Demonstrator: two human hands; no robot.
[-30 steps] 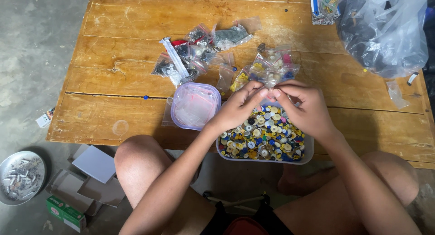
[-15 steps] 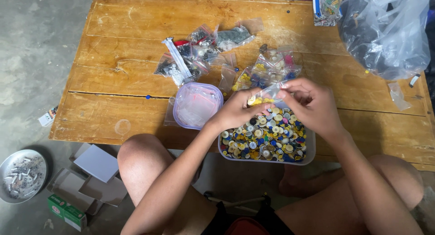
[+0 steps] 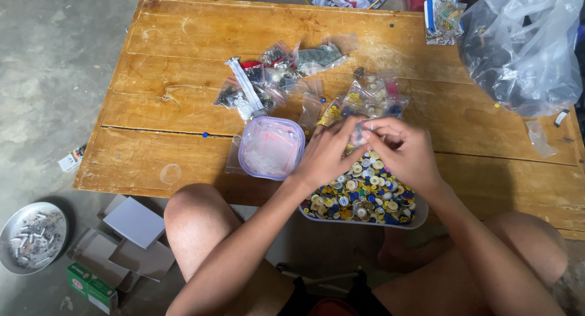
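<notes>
My left hand (image 3: 328, 153) and my right hand (image 3: 407, 153) meet over a shallow tray (image 3: 420, 214) packed with mixed coloured buttons (image 3: 359, 197). Together the fingers pinch a small clear plastic bag (image 3: 361, 132) just above the tray's far edge. What the bag holds is hidden by my fingers. A tub with a lilac rim (image 3: 271, 148), holding empty clear bags, stands just left of my left hand. The low wooden table (image 3: 177, 78) carries all of this.
Small filled bags (image 3: 268, 81) lie scattered on the table's middle, more (image 3: 372, 97) beyond the tray. A big crumpled plastic bag (image 3: 524, 48) sits at the far right corner. On the floor at left are a metal dish (image 3: 30, 237), cardboard pieces (image 3: 137, 221) and a green box (image 3: 91, 287).
Both hands stayed together above the tray, shifting slightly toward its far edge. A yellow item seen between the fingers half a second ago is no longer visible.
</notes>
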